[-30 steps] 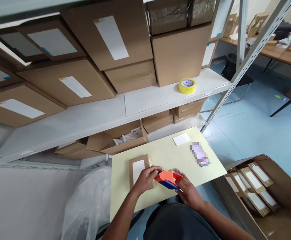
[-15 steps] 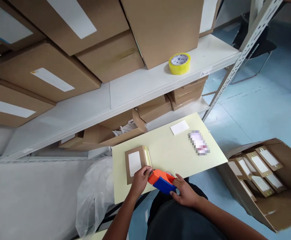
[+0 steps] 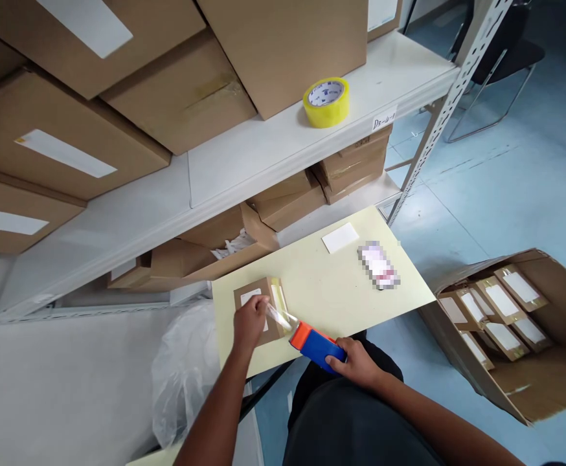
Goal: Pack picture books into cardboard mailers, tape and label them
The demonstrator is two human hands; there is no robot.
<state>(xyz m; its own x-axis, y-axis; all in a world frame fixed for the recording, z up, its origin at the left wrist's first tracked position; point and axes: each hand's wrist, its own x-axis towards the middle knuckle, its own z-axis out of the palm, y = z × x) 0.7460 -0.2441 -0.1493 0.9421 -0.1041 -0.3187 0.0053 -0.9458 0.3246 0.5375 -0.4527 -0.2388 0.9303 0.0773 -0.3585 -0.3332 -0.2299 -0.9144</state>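
Observation:
A small brown cardboard box (image 3: 276,304) with a white label lies on the near left part of a pale yellow table (image 3: 322,291). My left hand (image 3: 250,321) rests on top of the box and pinches the end of a clear tape strip (image 3: 283,317). That strip runs to an orange and blue tape dispenser (image 3: 315,343), gripped by my right hand (image 3: 358,362) at the table's near edge.
A white card (image 3: 340,237) and a blurred-out item (image 3: 378,265) lie at the table's far right. White shelving (image 3: 263,155) behind holds large cartons and a yellow tape roll (image 3: 326,101). An open carton of small labelled boxes (image 3: 494,310) sits on the floor right; a plastic bag (image 3: 183,375) left.
My left hand has moved from the dispenser's front onto the small box, pulling tape out. The dispenser has drawn back toward me. The camera has tilted down.

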